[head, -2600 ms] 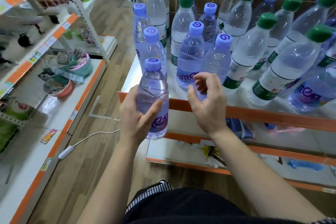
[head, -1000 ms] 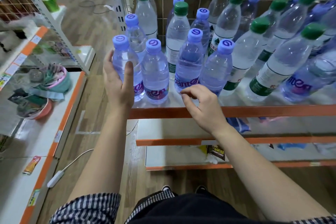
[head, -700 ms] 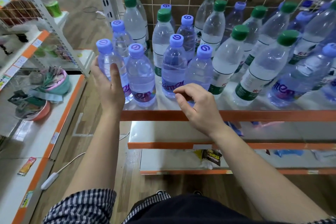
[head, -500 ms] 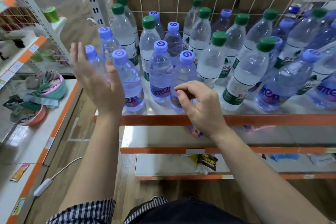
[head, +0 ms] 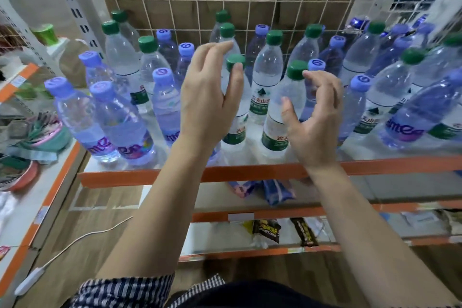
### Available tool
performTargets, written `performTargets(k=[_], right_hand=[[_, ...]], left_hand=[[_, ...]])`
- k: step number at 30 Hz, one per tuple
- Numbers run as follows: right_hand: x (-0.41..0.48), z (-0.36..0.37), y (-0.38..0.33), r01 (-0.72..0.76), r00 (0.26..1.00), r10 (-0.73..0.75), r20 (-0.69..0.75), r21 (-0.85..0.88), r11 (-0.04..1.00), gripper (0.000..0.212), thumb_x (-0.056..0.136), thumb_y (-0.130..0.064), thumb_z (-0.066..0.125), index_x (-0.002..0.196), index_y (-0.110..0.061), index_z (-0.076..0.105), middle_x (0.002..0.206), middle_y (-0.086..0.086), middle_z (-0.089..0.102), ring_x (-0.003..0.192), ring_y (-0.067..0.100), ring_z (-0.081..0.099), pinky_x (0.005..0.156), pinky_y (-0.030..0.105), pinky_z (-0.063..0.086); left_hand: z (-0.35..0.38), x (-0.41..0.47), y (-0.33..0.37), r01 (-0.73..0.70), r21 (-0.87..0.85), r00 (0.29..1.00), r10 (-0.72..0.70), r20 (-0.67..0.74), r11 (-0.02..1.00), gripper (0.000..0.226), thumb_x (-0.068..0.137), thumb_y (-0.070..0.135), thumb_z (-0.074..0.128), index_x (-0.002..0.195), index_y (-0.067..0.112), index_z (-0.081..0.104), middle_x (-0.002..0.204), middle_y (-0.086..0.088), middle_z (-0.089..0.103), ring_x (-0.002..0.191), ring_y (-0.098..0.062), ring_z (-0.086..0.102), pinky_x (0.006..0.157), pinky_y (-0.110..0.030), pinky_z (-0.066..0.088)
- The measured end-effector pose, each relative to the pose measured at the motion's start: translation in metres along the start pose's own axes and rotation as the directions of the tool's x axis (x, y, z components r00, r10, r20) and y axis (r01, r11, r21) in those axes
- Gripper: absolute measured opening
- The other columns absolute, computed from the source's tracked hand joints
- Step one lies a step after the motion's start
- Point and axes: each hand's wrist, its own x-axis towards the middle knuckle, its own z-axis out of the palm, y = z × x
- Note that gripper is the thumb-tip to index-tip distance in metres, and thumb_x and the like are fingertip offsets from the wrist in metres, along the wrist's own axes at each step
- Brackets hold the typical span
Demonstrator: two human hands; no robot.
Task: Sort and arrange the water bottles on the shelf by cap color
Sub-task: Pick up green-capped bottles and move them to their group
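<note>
Left hand (head: 207, 102), right hand (head: 317, 122), green-capped bottle (head: 262, 75) between, seemingly untouched

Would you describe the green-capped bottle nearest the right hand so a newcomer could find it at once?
Find the shelf's orange front rail. Just behind its middle stand two green-labelled bottles; the left bottle sits partly behind the left hand. Yours is the green-capped bottle beside the right hand, with a purple-capped bottle on its right.
</note>
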Motion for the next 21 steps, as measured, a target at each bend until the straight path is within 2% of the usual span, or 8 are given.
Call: performTargets(k=[3, 7, 9, 12, 15, 18, 21], right_hand=[[-0.003, 0.002, 0.011, -0.161, 0.980, 0.151, 0.126, 0.075, 0.984, 0.056, 0.088, -0.019, 0.068, 0.134, 0.003, 0.043, 0.130, 0.017, 0.049, 0.122, 0.027, 0.049, 0.104, 0.043, 0.042], [-0.009, 0.008, 0.028, -0.327, 0.892, 0.275, 0.358, 0.093, 0.941, 0.067, 0.088, -0.038, 0.066, 0.141, -0.010, 0.036, 0.134, 0.008, 0.054, 0.123, 0.022, 0.053, 0.103, 0.042, 0.044], [-0.013, 0.010, 0.035, -0.370, 0.859, 0.310, 0.407, 0.077, 0.926, 0.072, 0.087, -0.040, 0.069, 0.144, -0.015, 0.033, 0.135, 0.003, 0.055, 0.120, 0.018, 0.055, 0.101, 0.037, 0.045], [-0.018, 0.012, 0.042, -0.376, 0.857, 0.318, 0.407, 0.070, 0.924, 0.073, 0.085, -0.040, 0.072, 0.143, -0.017, 0.034, 0.135, 0.000, 0.055, 0.120, 0.017, 0.055, 0.100, 0.033, 0.044], [-0.019, 0.010, 0.044, -0.362, 0.880, 0.294, 0.373, 0.127, 0.923, 0.067, 0.085, -0.040, 0.073, 0.139, -0.018, 0.040, 0.131, -0.003, 0.057, 0.119, 0.012, 0.055, 0.099, 0.025, 0.043], [-0.024, 0.005, 0.041, -0.361, 0.905, 0.283, 0.319, 0.220, 0.906, 0.057, 0.085, -0.035, 0.075, 0.131, -0.023, 0.044, 0.123, -0.004, 0.061, 0.111, 0.002, 0.059, 0.092, 0.013, 0.044], [-0.027, 0.000, 0.040, -0.343, 0.922, 0.276, 0.271, 0.242, 0.908, 0.055, 0.084, -0.033, 0.075, 0.127, -0.029, 0.042, 0.120, -0.003, 0.062, 0.108, 0.000, 0.059, 0.088, 0.009, 0.044]], left_hand=[[0.018, 0.000, 0.009, 0.074, -0.016, 0.996, -0.073, 0.057, 0.997, 0.042, 0.099, 0.017, 0.049, 0.135, -0.004, 0.049, 0.131, -0.015, 0.054, 0.124, -0.023, 0.049, 0.102, -0.009, 0.026], [0.034, -0.007, 0.005, 0.180, -0.043, 0.978, -0.175, 0.111, 0.983, 0.053, 0.099, 0.017, 0.050, 0.146, -0.001, 0.034, 0.143, -0.013, 0.042, 0.135, -0.019, 0.037, 0.105, -0.003, 0.016], [0.039, -0.011, 0.002, 0.256, -0.083, 0.961, -0.244, 0.134, 0.963, 0.061, 0.099, 0.019, 0.051, 0.151, 0.002, 0.024, 0.152, -0.010, 0.034, 0.142, -0.016, 0.029, 0.112, -0.008, 0.014], [0.045, -0.014, 0.000, 0.367, -0.117, 0.921, -0.342, 0.186, 0.923, 0.074, 0.097, 0.020, 0.055, 0.155, 0.005, 0.011, 0.160, -0.007, 0.023, 0.147, -0.016, 0.021, 0.120, -0.027, 0.018], [0.050, -0.015, -0.002, 0.338, -0.067, 0.925, -0.318, 0.210, 0.939, 0.072, 0.095, 0.019, 0.060, 0.152, 0.003, 0.020, 0.155, -0.008, 0.034, 0.144, -0.018, 0.029, 0.118, -0.029, 0.023], [0.055, -0.022, 0.003, 0.220, -0.059, 0.953, -0.202, 0.224, 0.974, 0.057, 0.096, 0.018, 0.061, 0.144, 0.000, 0.036, 0.140, -0.010, 0.049, 0.133, -0.022, 0.042, 0.111, -0.023, 0.029], [0.056, -0.029, 0.006, 0.176, -0.073, 0.968, -0.159, 0.197, 0.982, 0.050, 0.096, 0.017, 0.061, 0.139, 0.000, 0.043, 0.133, -0.010, 0.054, 0.126, -0.022, 0.047, 0.106, -0.018, 0.028]])
